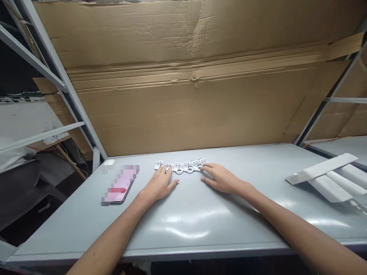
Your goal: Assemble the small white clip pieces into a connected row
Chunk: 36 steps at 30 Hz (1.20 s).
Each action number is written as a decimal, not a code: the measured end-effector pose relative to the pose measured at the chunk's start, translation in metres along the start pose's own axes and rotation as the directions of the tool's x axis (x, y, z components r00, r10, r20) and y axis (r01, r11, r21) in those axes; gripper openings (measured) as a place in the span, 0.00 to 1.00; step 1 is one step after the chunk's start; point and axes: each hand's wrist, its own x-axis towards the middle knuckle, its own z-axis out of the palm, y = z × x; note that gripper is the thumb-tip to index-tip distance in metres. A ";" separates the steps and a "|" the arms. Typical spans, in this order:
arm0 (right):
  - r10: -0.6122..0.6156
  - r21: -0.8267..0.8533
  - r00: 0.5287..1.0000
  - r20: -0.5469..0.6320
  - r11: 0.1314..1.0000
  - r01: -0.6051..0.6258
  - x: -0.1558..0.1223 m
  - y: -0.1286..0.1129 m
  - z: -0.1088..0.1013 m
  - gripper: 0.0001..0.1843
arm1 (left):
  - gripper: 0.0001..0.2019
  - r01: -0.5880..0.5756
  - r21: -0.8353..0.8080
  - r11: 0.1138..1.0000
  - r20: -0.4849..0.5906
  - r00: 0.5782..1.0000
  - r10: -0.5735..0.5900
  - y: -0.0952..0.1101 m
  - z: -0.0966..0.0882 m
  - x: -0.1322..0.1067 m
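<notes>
Both hands at a row of 6 small white ring-ended pieces, centre of frame, on a grey tabletop
Left hand palm down at left end of row: fingers loosely spread, thumb apart, fingertips over the 2 leftmost pieces, no grip seen; right hand at right end: thumb well apart from fingers, fingertips by the last piece, contact hard to tell; smartphone left of centre, screen blurred; small white object beyond it; long white strips stacked at right edge; cardboard across upper frame
</notes>
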 end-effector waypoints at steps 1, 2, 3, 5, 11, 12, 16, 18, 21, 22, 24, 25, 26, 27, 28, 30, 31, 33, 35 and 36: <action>0.011 -0.009 1.000 -0.010 1.000 -0.011 0.000 0.001 0.001 0.20 | 0.28 0.003 -0.008 1.000 0.000 1.000 -0.003 0.000 0.000 0.000; 0.020 -0.020 1.000 -0.022 1.000 -0.020 0.000 0.001 0.001 0.20 | 0.28 0.005 -0.021 1.000 -0.005 1.000 -0.005 0.001 -0.001 0.000; 0.027 -0.029 0.999 -0.037 0.999 -0.028 -0.001 0.002 0.002 0.20 | 0.27 0.006 -0.037 0.999 -0.016 1.000 -0.007 0.001 -0.001 0.000; 0.039 -0.029 0.997 -0.065 0.999 -0.041 -0.001 0.002 0.004 0.20 | 0.25 0.007 -0.069 0.998 -0.044 0.999 -0.010 0.002 -0.004 -0.001; 0.018 0.043 0.998 -0.062 0.999 -0.016 -0.001 -0.002 0.011 0.28 | 0.21 0.071 -0.021 0.997 -0.089 0.993 -0.072 0.004 -0.011 -0.001; 0.013 0.043 0.999 -0.046 0.999 -0.011 -0.001 -0.004 0.013 0.30 | 0.21 0.089 -0.005 0.996 -0.090 0.992 -0.089 0.004 -0.011 -0.001; 0.026 0.046 0.999 0.046 0.999 -0.028 -0.001 -0.007 0.018 0.37 | 0.25 0.162 0.013 0.987 -0.093 0.983 -0.160 0.004 -0.008 0.002; 0.023 0.053 0.996 0.081 0.998 -0.027 -0.001 -0.007 0.019 0.39 | 0.28 0.187 -0.006 0.982 -0.044 0.981 -0.187 0.002 -0.006 0.003; 0.013 0.064 0.997 0.082 0.998 -0.018 0.000 -0.005 0.021 0.38 | 0.32 0.209 -0.033 0.977 0.046 0.977 -0.207 0.000 0.000 0.004; 0.010 0.070 0.997 0.075 0.997 -0.015 0.000 -0.004 0.021 0.38 | 0.33 0.207 -0.040 0.978 0.057 0.977 -0.204 -0.001 0.002 0.005; 0.006 0.076 0.998 0.069 0.997 -0.011 0.000 -0.003 0.021 0.38 | 0.33 0.202 -0.057 0.978 0.064 0.978 -0.199 -0.003 0.004 0.006; 0.004 0.075 0.997 0.071 0.997 -0.010 0.000 -0.003 0.022 0.38 | 0.33 0.201 -0.063 0.978 0.066 0.978 -0.197 -0.003 0.005 0.006; 0.004 0.071 0.997 0.075 0.997 -0.009 0.000 -0.003 0.022 0.39 | 0.34 0.201 -0.066 0.977 0.066 0.978 -0.196 -0.003 0.006 0.007; 0.004 0.068 0.997 0.077 0.998 -0.009 0.000 -0.003 0.022 0.39 | 0.34 0.201 -0.067 0.977 0.066 0.978 -0.197 -0.004 0.007 0.007; 0.004 0.066 0.997 0.078 0.998 -0.009 0.001 -0.003 0.022 0.39 | 0.33 0.200 -0.066 0.978 0.062 0.979 -0.196 -0.004 0.007 0.008; 0.004 0.070 0.997 0.072 0.998 -0.009 0.001 -0.002 0.023 0.39 | 0.33 0.192 -0.068 0.979 0.045 0.981 -0.189 -0.004 0.008 0.008; 0.005 0.073 0.998 0.068 0.997 -0.010 0.001 -0.002 0.023 0.38 | 0.33 0.187 -0.072 0.980 0.037 0.982 -0.184 -0.005 0.009 0.008; 0.007 0.078 0.997 0.070 0.997 -0.013 0.001 -0.002 0.024 0.39 | 0.33 0.184 -0.077 0.980 0.025 0.983 -0.182 -0.005 0.010 0.008; 0.008 0.076 0.997 0.082 0.997 -0.014 0.001 -0.002 0.023 0.39 | 0.32 0.188 -0.077 0.979 0.014 0.982 -0.187 -0.004 0.010 0.009; 0.006 0.074 0.996 0.089 0.997 -0.013 0.001 -0.002 0.023 0.39 | 0.32 0.189 -0.073 0.979 0.006 0.982 -0.189 -0.003 0.010 0.008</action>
